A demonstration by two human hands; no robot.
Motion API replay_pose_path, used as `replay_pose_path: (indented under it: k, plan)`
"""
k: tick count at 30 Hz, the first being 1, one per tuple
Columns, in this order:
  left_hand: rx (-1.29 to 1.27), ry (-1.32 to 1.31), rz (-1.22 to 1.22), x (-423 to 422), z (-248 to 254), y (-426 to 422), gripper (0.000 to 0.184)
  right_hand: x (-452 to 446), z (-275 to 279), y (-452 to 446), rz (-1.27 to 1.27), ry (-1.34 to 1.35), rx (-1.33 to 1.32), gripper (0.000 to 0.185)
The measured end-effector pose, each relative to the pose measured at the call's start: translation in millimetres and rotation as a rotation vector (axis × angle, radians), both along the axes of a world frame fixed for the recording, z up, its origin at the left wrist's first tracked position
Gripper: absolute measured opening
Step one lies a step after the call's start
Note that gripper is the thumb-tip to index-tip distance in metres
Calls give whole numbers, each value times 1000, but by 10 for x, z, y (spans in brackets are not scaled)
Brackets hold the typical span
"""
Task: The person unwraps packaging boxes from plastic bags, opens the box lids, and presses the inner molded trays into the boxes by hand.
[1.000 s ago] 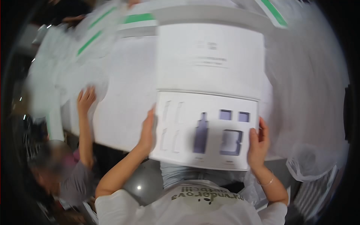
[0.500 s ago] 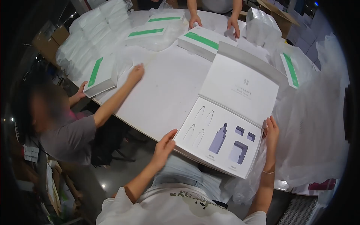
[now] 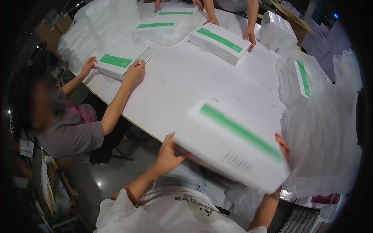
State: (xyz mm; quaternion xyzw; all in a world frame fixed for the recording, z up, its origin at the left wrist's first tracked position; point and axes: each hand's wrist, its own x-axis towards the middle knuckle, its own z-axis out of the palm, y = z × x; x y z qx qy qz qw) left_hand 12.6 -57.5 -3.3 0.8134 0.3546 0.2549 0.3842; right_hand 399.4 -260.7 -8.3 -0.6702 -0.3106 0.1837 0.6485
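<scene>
1 green-striped white box (image 3: 233, 147), blurred, over near edge of desk (image 3: 175, 73). L grip (image 3: 169, 155) clamped on its L end; R grip (image 3: 283, 145), partly hidden, clamped on R end; box betw. them. 5 more striped boxes (image 3: 215, 40) beyond, co-workers' hands (image 3: 135, 73) on ≥2.

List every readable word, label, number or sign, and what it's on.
None readable with certainty.
Held white box: block of lines and two small marks, motion-blurred.
White T-shirt: upside-down lettering, folded, no sure word.
Left white box: pale mark on green stripe, too small.
Middle white box: pale mark on green stripe, too small.
Two far boxes, bagged right box: no text legible.
</scene>
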Motion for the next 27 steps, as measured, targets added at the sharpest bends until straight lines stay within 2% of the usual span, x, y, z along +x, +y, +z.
replay_pose_path:
  k: [1, 2, 5, 10, 12, 13, 14, 15, 17, 19, 20, 21, 22, 25, 26, 27]
  plan:
    - [-2, 4, 1, -44, 65, 57, 55, 75, -6, -90, 52, 171, 35, 26]
    - [-4, 9, 2, -88, 130, 114, 49, 96, 25, -239, 16, 195, -160, 27]
    - [-53, 10, 39, -276, 146, 258, 39, -166, 21, -388, -203, 109, -227, 31]
    - [-152, -5, 117, -210, 111, 289, 30, -687, -38, -694, -161, 148, -421, 41]
    - [-155, 20, 94, -66, 153, 242, 34, -954, -77, -728, -172, 334, -313, 43]
    - [-164, 17, 67, -22, 128, 244, 37, -1050, -225, -805, -219, 274, -277, 45]
    - [-200, -3, 42, -15, 106, 230, 40, -1235, -168, -783, -324, 237, -350, 45]
    - [-248, -31, 8, -7, 69, 231, 42, -1353, -252, -841, -334, 280, -300, 43]
    - [-385, -98, -60, -43, -33, 245, 48, -1568, -433, -862, -354, 320, -196, 39]
    - [-547, -152, -105, -70, -99, 280, 53, -1710, -353, -772, -450, 363, -153, 41]
    - [-597, -152, -107, -71, -130, 276, 55, -1743, -376, -778, -450, 418, -101, 42]
    - [-685, -120, -18, -6, 57, 204, 61, -1747, -405, -817, -440, 471, -51, 43]
    - [-564, -198, -145, -148, -268, 246, 61, -1760, -424, -844, -418, 522, -3, 43]
    - [-780, 27, -28, -103, 211, 149, 27, -1796, -249, -827, -410, 439, -101, 47]
    - [-848, -50, -22, -137, 47, 195, 31, -1792, -145, -779, -413, 393, -125, 50]
    - [-911, -150, -42, -85, 90, 195, 42, -1768, -77, -716, -394, 370, -133, 50]
